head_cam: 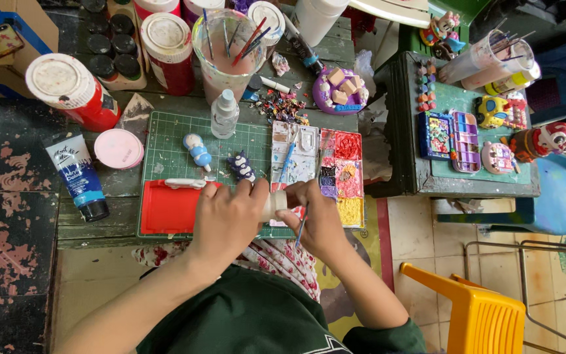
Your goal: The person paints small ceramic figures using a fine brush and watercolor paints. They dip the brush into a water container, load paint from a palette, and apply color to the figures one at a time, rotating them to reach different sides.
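Now, step in hand: painting a small white plaster figure, held at lower centre of the frame, over the near edge of the green gridded cutting mat.
How to do it well: I judge it best to keep the figure steady in one hand and turn it a little at a time, so the brush meets it squarely; a light load of paint on the tip would help avoid drips.
Left hand: curled closed around the white figure, fingers wrapped over its left side; most of the figure is hidden under them.
Right hand: pinched narrow on a thin blue-handled paintbrush, whose handle points down toward the person; fingertips also rest against the figure's right end.
Brush tip: hidden between the hands, so I cannot tell if it touches the figure.
Paint supply: a white plastic palette with red, pink, yellow and purple wells, just above the right hand.
Near the left hand: a flat red plastic tray on the mat, to its left.
Centre of mat: a small blue-and-white snowman figurine and a dark blue creature figurine, both already coloured.
Upper frame: a clear cup of cloudy water holding brushes on the table.
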`<state>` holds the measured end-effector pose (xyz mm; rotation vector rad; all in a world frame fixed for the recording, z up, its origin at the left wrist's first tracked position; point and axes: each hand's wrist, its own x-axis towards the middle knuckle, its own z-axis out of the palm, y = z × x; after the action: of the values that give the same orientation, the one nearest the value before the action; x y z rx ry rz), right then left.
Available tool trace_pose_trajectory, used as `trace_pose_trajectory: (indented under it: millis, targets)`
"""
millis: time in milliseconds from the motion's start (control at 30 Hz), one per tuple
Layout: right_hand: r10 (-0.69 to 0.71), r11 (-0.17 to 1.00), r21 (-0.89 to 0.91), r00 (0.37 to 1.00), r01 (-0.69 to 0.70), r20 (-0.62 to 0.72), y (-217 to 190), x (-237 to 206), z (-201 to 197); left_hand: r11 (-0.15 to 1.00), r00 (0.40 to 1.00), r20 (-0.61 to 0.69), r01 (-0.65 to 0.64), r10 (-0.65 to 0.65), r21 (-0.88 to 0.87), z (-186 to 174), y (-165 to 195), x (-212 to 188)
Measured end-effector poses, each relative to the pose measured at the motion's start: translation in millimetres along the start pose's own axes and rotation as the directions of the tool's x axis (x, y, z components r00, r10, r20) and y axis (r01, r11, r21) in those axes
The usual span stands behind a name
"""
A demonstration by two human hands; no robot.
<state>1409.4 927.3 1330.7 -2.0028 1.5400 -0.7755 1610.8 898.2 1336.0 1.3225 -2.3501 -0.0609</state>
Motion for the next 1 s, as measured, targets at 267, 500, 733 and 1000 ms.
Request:
trace_pose_trajectory:
  millis: [267,500,733,1000]
  targets:
    - [-0.529,0.814,-0.224,0.843,0.536,0.095,47,12,18,0.974,0.925,0.381,0.089,-0.003,-0.207,9,-7,5]
    - [-0.303,0.948,-0.123,0.951,0.295,-0.055,31,4,22,0.999,0.993,0.116,-0.033,0.036,-0.028,15,-4,5]
    - [-0.247,0.962,-0.167,0.95,0.216,-0.192,17,10,36,0.978,0.969,0.219,-0.069,0.112,-0.195,17,-5,9]
    - [0.134,0.943,0.328,0.964,-0.054,-0.229,59,-16,-24,0.956,0.983,0.156,0.135,-0.097,-0.261,-5,-30,8]
